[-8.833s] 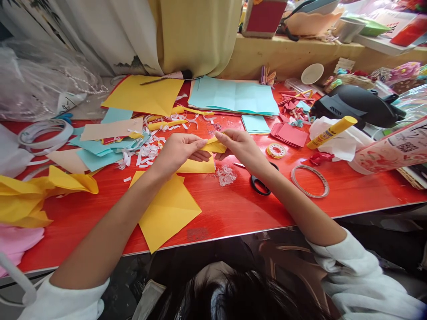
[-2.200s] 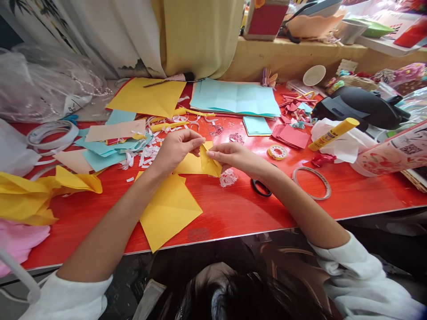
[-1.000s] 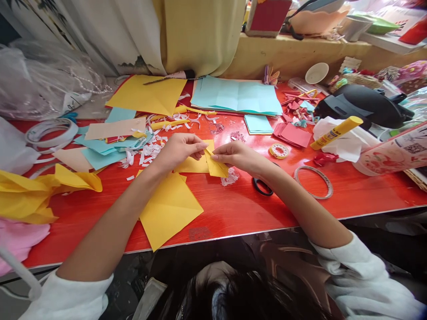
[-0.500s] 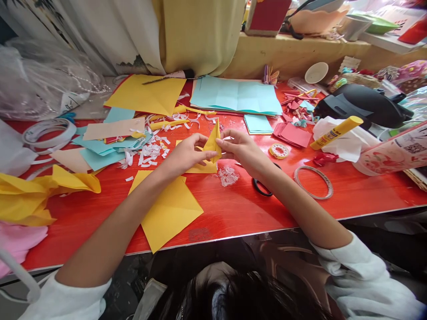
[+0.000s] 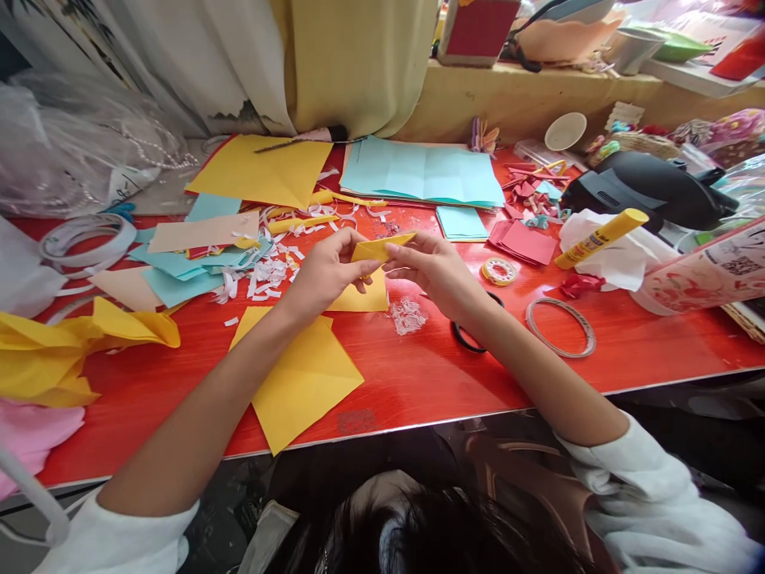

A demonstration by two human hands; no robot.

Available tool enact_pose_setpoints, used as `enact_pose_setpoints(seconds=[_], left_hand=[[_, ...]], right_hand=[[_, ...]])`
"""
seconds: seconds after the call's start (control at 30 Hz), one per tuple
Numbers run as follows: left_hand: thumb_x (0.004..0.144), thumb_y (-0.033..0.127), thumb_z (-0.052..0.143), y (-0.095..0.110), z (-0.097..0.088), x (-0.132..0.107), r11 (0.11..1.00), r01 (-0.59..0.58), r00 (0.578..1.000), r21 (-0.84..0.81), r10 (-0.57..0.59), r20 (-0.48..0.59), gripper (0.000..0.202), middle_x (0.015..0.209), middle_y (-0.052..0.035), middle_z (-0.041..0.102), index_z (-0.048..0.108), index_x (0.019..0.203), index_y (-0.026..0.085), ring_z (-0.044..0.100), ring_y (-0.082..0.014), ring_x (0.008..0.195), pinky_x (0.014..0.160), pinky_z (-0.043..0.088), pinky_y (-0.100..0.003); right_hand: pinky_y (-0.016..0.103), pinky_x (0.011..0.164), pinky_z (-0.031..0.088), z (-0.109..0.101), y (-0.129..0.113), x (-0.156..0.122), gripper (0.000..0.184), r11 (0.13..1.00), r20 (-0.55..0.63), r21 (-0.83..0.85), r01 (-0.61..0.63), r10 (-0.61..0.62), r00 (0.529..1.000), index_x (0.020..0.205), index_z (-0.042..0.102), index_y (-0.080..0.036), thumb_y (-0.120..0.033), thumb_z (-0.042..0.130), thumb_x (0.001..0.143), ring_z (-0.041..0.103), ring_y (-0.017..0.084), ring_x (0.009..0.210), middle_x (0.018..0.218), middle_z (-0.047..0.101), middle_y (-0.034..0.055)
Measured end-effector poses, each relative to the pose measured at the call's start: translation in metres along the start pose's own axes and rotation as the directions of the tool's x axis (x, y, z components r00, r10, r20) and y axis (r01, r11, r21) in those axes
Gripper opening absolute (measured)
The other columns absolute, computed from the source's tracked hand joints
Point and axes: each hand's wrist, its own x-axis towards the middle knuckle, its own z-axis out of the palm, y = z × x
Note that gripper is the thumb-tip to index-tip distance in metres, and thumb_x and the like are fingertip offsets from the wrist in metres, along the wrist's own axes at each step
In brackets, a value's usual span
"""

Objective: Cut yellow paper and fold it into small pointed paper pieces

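A long red table point(image 5: 418, 375) strewn with craft paper fills the view from a person's head. At the table's far edge lies a wide pale blue sheet point(image 5: 424, 171) with fold creases. At the table's near edge, left of centre, a large yellow square point(image 5: 299, 383) lies flat, one corner hanging over the edge. Over the table's middle, the left hand point(image 5: 326, 271) and the right hand point(image 5: 439, 267) are drawn close together. Both pinch a small folded yellow paper point(image 5: 376, 249), one at each end, holding it level just above the table. Towards the table's right end, a yellow glue stick point(image 5: 601, 237) rests on white tissue. Black scissors point(image 5: 464, 345) lie on the table under the right wrist, mostly hidden.
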Motion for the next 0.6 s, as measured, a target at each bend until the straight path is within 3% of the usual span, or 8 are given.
enact_pose_setpoints(seconds=[0.1, 0.2, 0.43, 0.6], left_hand=[[0.069, 0.025, 0.071, 0.001, -0.003, 0.000, 0.999, -0.019, 1.000, -0.026, 0.019, 0.005, 0.018, 0.069, 0.0022, 0.057, 0.057, 0.075, 0.015, 0.056, -0.0086, 0.059, 0.052, 0.048, -0.020], [0.071, 0.024, 0.068, 0.003, -0.004, 0.000, 0.999, 0.020, 1.000, -0.047, -0.021, -0.020, 0.017, 0.078, -0.0005, 0.065, 0.066, 0.086, 0.016, 0.055, -0.0081, 0.058, 0.052, 0.046, -0.020], [0.070, 0.020, 0.068, 0.004, -0.007, -0.001, 0.981, 0.145, 0.989, -0.130, -0.143, 0.021, 0.024, 0.087, -0.0042, 0.071, 0.073, 0.093, 0.017, 0.058, -0.0079, 0.061, 0.059, 0.050, -0.021], [0.071, 0.021, 0.066, 0.004, -0.010, -0.003, 0.941, 0.260, 0.964, -0.214, -0.240, 0.116, 0.028, 0.072, -0.0028, 0.071, 0.072, 0.098, 0.020, 0.065, -0.0120, 0.058, 0.065, 0.056, -0.027]], right_hand=[[0.025, 0.070, 0.053, -0.004, -0.003, 0.001, 0.019, 0.998, -0.033, -0.054, 0.022, -0.024, 0.999, 0.085, 0.058, -0.016, -0.027, 0.069, 0.074, 0.062, 0.010, 0.067, 0.074, 0.064, 0.0012], [0.026, 0.069, 0.054, -0.007, -0.007, 0.001, 0.015, 0.996, -0.036, -0.084, -0.019, 0.016, 0.999, 0.078, 0.059, -0.014, -0.023, 0.069, 0.073, 0.064, 0.011, 0.064, 0.070, 0.066, 0.0026], [0.028, 0.071, 0.056, -0.013, -0.012, 0.000, 0.012, 0.993, 0.059, -0.068, -0.094, 0.098, 0.993, 0.084, 0.066, -0.014, -0.017, 0.067, 0.072, 0.067, 0.012, 0.065, 0.070, 0.069, 0.0035], [0.028, 0.070, 0.056, -0.013, -0.011, 0.000, 0.010, 0.991, 0.028, -0.005, -0.130, 0.130, 0.991, 0.079, 0.067, -0.014, -0.014, 0.066, 0.070, 0.067, 0.013, 0.064, 0.069, 0.069, 0.0036]])
